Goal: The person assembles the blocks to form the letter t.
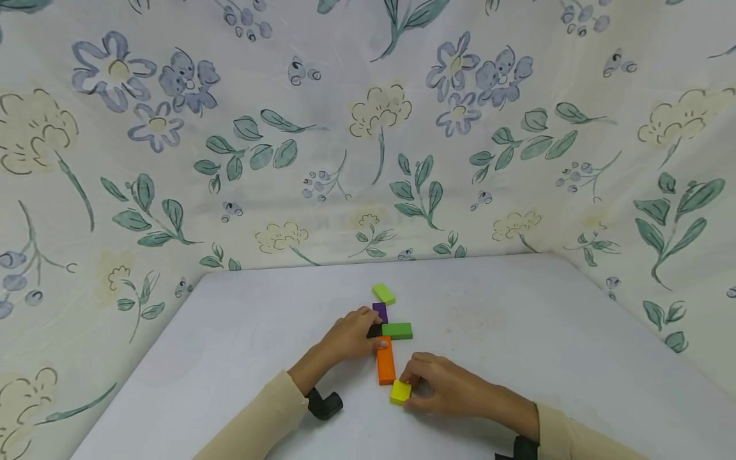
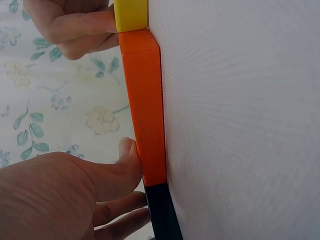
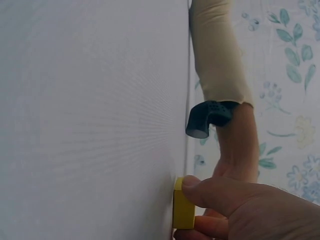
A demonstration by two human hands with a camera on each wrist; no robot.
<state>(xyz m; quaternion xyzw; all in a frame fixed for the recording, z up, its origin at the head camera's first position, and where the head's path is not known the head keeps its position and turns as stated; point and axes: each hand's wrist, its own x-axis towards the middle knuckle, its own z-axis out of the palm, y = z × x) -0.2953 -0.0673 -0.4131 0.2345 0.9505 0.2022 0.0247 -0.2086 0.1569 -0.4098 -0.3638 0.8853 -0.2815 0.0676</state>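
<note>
A row of toy blocks lies on the white table. My right hand (image 1: pixel 445 385) pinches a yellow block (image 1: pixel 400 392) between thumb and fingers, right at the near end of the orange block (image 1: pixel 386 367). In the left wrist view, the yellow block (image 2: pixel 131 16) meets the end of the orange block (image 2: pixel 145 105). The thumb of my left hand (image 1: pixel 349 335) rests on the orange block's far end. Its fingers lie over the black block (image 1: pixel 375 331), partly hiding it, and reach toward the purple block (image 1: pixel 379 311). A green block (image 1: pixel 398 331) sits crosswise beside the black one.
Beyond the purple block lies a lime-green block (image 1: pixel 383 293), angled. The white table (image 1: pixel 489 306) runs back to a flowered cloth (image 1: pixel 379 160) hung behind and at both sides. Black wrist cameras, one by the left sleeve (image 1: pixel 324 405), sit close over the tabletop.
</note>
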